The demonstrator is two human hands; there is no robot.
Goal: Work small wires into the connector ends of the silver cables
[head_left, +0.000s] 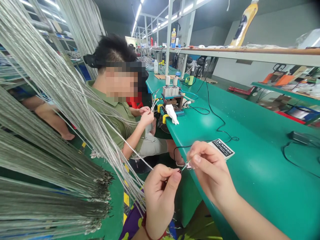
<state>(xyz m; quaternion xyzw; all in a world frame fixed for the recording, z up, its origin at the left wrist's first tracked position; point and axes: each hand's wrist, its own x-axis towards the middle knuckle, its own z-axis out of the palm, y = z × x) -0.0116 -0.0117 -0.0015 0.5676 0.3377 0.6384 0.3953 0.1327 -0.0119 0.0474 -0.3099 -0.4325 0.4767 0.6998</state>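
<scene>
thin wire [185,166] stretching between two hands beside the green bench [250,150], left hand [161,196] pinching its dark end tightly, right hand [212,171] pinching it farther along between thumb and fingertips, printed card [222,149] lying beyond, co-worker [135,141] holding pale cables [153,104]

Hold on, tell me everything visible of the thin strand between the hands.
The thin strand looks pale greenish and wire-like but is too fine to tell its material. Its short visible stretch is nearly straight, slanting upward from the left hand to the right hand, pinched by thumb and fingers on both sides. A dark bit shows at its lower visible end; its true ends are unclear.
</scene>
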